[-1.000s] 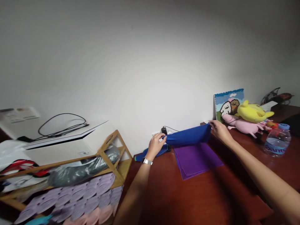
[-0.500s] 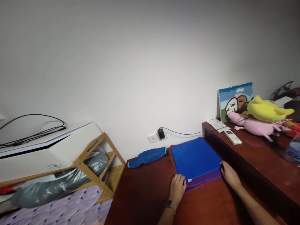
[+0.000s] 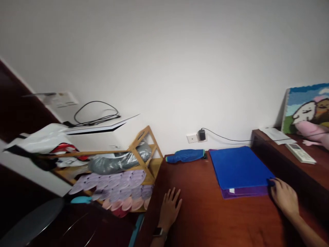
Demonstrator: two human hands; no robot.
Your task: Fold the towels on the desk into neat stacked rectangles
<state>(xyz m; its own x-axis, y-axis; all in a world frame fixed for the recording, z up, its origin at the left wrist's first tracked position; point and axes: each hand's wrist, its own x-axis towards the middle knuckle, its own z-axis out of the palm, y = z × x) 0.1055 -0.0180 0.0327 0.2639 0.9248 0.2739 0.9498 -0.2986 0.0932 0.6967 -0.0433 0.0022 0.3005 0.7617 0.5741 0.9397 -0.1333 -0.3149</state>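
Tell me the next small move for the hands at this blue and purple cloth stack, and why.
Probably lift the right hand off the blue cloth: it lies flat and squared on the purple cloth, only the fingertips touch its near right corner, and the left hand rests open on the table, well clear of the stack.

1. Your folded cloth (image 3: 238, 166) on top is solid bright blue, with a small white tag at its near edge.
2. The cloth under it (image 3: 244, 192) is plain purple.
3. The table (image 3: 203, 212) is dark reddish-brown wood (glossy).
4. A rolled cloth (image 3: 185, 155) near the wall is blue with a green edge.
5. The wall (image 3: 164, 61) is plain white; the charger (image 3: 202, 134) on it is black.
6. The rack (image 3: 144, 151) is light tan wood, holding rows of lilac and pink pieces (image 3: 120, 188).
7. The picture (image 3: 305, 108) at the right has a blue, green, white and brown cartoon pattern; the plush (image 3: 312, 130) is pink.
8. The remote (image 3: 300, 152) is white.
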